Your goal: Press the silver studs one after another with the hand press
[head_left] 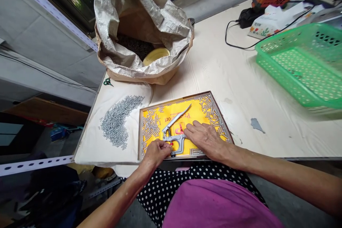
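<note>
One grey metal hand tool (pixel 177 138) sits in the near middle of one shallow, dark-rimmed tray (pixel 222 121), which is lined with yellow printed material. Its single lever (pixel 176 118) is a slim, slightly curved blade, rising from a hinge at the left and pointing away from the person and to the right; that slanting line is its long axis. Below are a small coil spring and a rounded loop handle

The left hand (pixel 157 152) has its fingers narrowed to a pinch at the tool's red part; what lies between them cannot be told. The right hand (pixel 204 139) has bent fingers against the tool's right side; whether they grip it is unclear

Small, shiny metal pins (pixel 150 124), too many to count, line the tray's edges. One curved heap (pixel 114 123) of similar pieces lies on pale cloth (pixel 87 146) over the wooden bench (pixel 211 67), near one crumpled woven sack (pixel 105 17) and one pierced green plastic basket (pixel 290 82)
</note>
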### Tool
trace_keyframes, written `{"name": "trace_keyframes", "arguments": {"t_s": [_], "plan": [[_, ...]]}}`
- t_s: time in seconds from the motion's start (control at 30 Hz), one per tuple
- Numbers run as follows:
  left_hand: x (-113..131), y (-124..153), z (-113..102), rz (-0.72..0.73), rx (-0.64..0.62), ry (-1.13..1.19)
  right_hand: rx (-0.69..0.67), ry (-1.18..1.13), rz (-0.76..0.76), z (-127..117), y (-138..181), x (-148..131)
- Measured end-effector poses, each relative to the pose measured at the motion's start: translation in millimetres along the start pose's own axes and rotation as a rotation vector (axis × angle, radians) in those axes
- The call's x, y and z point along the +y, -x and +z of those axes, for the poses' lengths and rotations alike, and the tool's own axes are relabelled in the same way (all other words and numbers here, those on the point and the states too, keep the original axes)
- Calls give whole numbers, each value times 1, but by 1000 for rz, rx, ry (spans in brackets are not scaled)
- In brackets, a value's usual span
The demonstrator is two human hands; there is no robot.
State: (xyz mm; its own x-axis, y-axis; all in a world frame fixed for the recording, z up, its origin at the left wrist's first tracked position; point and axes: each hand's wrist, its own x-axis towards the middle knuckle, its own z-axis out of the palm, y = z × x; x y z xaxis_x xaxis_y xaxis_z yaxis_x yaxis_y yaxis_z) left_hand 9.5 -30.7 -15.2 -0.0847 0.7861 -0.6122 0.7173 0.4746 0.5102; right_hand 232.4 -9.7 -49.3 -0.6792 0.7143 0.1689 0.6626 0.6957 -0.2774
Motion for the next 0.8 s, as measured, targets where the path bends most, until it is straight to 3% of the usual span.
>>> {"name": "trace_keyframes", "arguments": {"t_s": [0.27,0.37,0.47,0.53,0.6,0.7,0.8], "plan": [[0,1,3,-32,12,26,-13,-93,-3,3,0,9],[2,1,6,-28,44,-24,-17,-144,-60,-8,-16,28],[4,3,5,-46,65,-62,43,-27,-59,-14,-36,47],[4,8,6,-31,147,-88,48,18,-64,-11,-47,56],[5,15,10,72,341,-113,25,4,-82,-6,-53,61],[12,27,27,433,589,-135,21,-59,-98,0,-56,63],[22,30,55,782,515,-194,31,-100,-110,1,-57,64]]}}
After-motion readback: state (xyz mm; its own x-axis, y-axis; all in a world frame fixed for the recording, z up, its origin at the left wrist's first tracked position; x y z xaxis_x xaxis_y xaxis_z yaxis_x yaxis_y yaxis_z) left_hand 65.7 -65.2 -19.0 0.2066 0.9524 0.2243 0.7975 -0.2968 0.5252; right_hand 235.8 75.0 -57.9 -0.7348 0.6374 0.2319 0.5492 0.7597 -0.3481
